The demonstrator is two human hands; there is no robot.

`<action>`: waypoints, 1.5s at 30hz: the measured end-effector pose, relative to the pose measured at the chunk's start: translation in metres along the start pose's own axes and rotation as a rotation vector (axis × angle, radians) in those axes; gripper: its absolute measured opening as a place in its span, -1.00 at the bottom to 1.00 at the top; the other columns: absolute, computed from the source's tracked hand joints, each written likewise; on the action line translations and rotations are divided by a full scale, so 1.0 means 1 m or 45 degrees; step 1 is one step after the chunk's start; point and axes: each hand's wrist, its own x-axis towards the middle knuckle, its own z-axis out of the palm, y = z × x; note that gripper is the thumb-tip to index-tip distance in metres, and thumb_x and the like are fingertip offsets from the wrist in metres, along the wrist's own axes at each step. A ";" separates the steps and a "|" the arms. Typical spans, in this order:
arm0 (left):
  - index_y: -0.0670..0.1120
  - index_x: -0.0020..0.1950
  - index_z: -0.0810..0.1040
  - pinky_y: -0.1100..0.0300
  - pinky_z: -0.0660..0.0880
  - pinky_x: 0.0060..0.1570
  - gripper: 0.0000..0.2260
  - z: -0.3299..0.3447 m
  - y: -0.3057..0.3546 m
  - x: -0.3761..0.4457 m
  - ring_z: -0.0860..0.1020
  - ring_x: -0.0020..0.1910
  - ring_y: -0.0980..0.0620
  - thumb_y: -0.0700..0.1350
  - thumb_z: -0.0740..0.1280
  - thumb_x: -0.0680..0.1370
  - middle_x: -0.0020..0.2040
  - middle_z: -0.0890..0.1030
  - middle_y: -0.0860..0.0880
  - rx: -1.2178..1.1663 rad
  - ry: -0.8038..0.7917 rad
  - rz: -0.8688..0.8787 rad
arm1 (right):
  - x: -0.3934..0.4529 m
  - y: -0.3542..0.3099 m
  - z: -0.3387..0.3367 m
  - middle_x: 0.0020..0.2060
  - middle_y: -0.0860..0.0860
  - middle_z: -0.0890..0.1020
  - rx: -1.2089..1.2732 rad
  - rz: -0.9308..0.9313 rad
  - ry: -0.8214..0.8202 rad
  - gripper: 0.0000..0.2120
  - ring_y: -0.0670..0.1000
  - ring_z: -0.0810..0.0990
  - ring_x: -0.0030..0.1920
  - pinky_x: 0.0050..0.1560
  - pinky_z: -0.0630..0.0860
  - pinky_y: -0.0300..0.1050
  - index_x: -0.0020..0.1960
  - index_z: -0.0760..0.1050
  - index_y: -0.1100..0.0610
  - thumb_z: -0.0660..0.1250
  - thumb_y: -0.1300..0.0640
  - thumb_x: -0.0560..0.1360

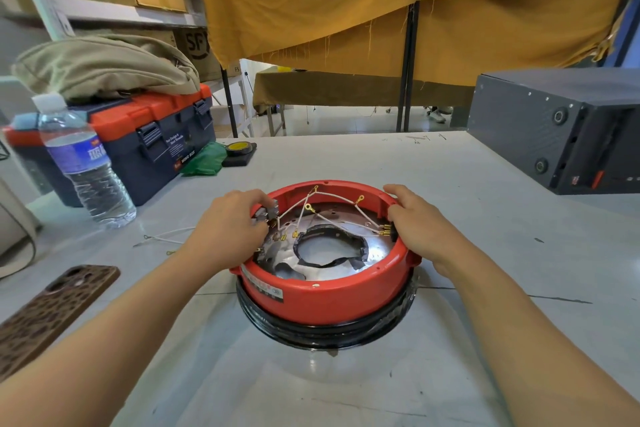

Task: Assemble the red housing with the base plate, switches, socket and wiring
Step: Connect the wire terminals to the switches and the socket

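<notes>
Right then, biggest things first.
Tabletop: the pale grey tabletop (485, 253) carries everything, with a mustard-yellow cloth curtain (381, 3) hanging behind its far edge.
Far right: a dark grey metal box (540, 121) sits on the tabletop, well apart from the work.
Far left: a navy plastic toolbox with an orange lid (145, 128) has a khaki cloth bundle (104, 62) lying on top; a clear plastic water bottle with a blue label (83, 163) stands upright just in front of it.
Housing: the round red plastic housing (329, 298) sits in the middle of the tabletop, open side up, resting on a black ring (329, 331).
Inside: a shiny silver metal base plate (377, 248) lies in the housing, with thin white wires tipped with brass terminals (332, 199) strung across above it.
Near left: a brown patterned phone case (52, 308) lies flat.
Left hand: the left hand (228, 229) reaches over the housing's left rim, fingers curled round a small grey switch block (272, 210) at the wall.
Right hand: the right hand (415, 225) grips the right rim, fingers curled over its outside, thumb by the brass terminals inside.
</notes>
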 end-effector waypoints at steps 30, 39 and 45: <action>0.09 0.07 0.58 0.09 0.06 0.34 -0.80 0.019 0.030 0.035 0.19 0.39 0.04 0.02 0.30 0.48 0.39 0.37 0.08 0.011 -0.167 0.639 | 0.005 -0.003 -0.012 0.32 -0.07 0.47 -0.050 -0.420 -0.031 -0.69 -0.05 0.41 0.32 0.39 0.28 -0.11 0.13 0.59 0.02 0.30 0.32 0.47; 0.07 0.04 0.64 0.15 0.23 0.06 -0.82 0.026 0.041 0.036 0.33 0.09 0.04 0.08 0.35 0.49 0.05 0.41 0.06 0.246 -0.088 0.794 | 0.005 -0.003 -0.012 0.39 -0.06 0.38 -0.235 -0.435 -0.063 -0.70 -0.03 0.32 0.37 0.40 0.24 -0.08 0.19 0.56 0.00 0.38 0.09 0.46; -0.03 0.04 0.63 0.14 0.30 0.00 -0.85 0.027 0.044 0.034 0.46 0.00 0.00 -0.06 0.32 0.53 -0.04 0.55 0.00 0.219 -0.141 0.733 | 0.006 -0.003 -0.013 0.39 -0.06 0.36 -0.268 -0.422 -0.088 -0.67 -0.02 0.32 0.36 0.37 0.26 -0.13 0.22 0.54 0.00 0.39 0.15 0.46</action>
